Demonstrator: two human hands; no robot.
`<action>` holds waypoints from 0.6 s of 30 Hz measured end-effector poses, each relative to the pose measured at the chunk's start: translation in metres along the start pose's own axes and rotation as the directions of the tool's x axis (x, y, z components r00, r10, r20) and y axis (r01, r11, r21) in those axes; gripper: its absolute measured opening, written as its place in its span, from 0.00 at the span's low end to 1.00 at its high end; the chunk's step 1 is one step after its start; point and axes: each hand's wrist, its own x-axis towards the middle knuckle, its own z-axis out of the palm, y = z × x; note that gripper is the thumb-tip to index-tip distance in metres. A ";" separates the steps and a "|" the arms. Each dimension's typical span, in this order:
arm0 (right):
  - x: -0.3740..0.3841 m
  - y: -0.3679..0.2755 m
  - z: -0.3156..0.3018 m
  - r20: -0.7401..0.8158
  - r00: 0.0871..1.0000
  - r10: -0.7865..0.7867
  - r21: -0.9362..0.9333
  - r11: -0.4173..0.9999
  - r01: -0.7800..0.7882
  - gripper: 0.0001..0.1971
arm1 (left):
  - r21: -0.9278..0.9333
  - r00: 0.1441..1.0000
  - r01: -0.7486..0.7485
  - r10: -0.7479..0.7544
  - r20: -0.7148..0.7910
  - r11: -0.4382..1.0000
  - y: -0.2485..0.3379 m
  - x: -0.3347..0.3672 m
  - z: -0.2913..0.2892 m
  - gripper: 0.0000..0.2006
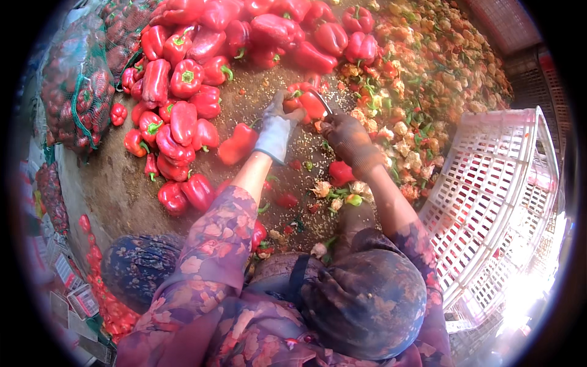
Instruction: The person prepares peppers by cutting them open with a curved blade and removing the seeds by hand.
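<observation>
My left hand (277,127), in a pale work glove, is closed around a red bell pepper (312,107) above the seed-strewn ground. My right hand (348,139), in a dark brown glove, grips a small knife (321,101). The thin blade lies against the pepper's right side, and the fist hides its handle. Left of my left wrist a single red pepper (237,145) lies on the ground. Another red pepper (341,173) rests below my right hand, beside some pale cut cores.
Whole red peppers (183,122) are heaped at the left and far side. Pepper cores with stems and seeds (422,79) spread over the far right. A stack of white plastic crates (483,177) leans at the right. Full mesh sacks (76,92) stand at the far left.
</observation>
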 end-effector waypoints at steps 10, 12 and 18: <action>0.017 0.075 0.033 0.336 0.933 -0.129 -0.535 0.789 0.302 0.14 | -0.553 0.949 0.312 -0.277 0.149 0.772 0.013 0.005 0.012 0.18; 0.005 0.077 0.036 0.218 0.957 -0.191 -0.380 0.886 0.264 0.13 | -0.605 0.973 0.231 -0.175 0.151 0.762 0.014 0.007 -0.005 0.18; -0.062 0.015 -0.016 -0.117 0.983 0.140 0.407 0.910 -0.081 0.17 | -0.662 0.986 0.132 -0.028 0.166 0.738 0.048 -0.025 -0.041 0.21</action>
